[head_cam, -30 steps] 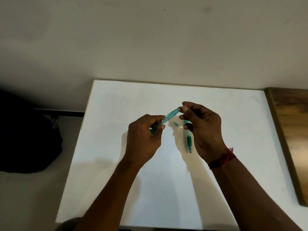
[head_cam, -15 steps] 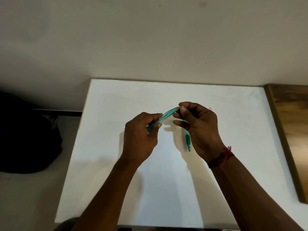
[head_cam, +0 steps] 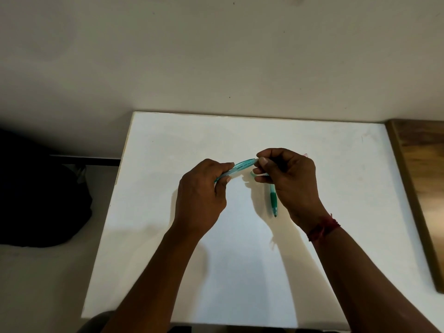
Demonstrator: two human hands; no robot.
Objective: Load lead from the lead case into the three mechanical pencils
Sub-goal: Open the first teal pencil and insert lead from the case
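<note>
Evidently mid-task: one pencil being worked, loading unconfirmed.
Second pencil (head_cam: pixel 273 200) lies on the table (head_cam: pixel 240 272) beside the right hand (head_cam: pixel 288 181); left hand (head_cam: pixel 201 188) grips the held pencil (head_cam: pixel 242 165), right fingertips pinch its end. Lead case, third pencil unseen.

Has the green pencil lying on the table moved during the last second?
No. The pencil keeps its place against the far-left corner of the table; only the camera shifted slightly.
</note>
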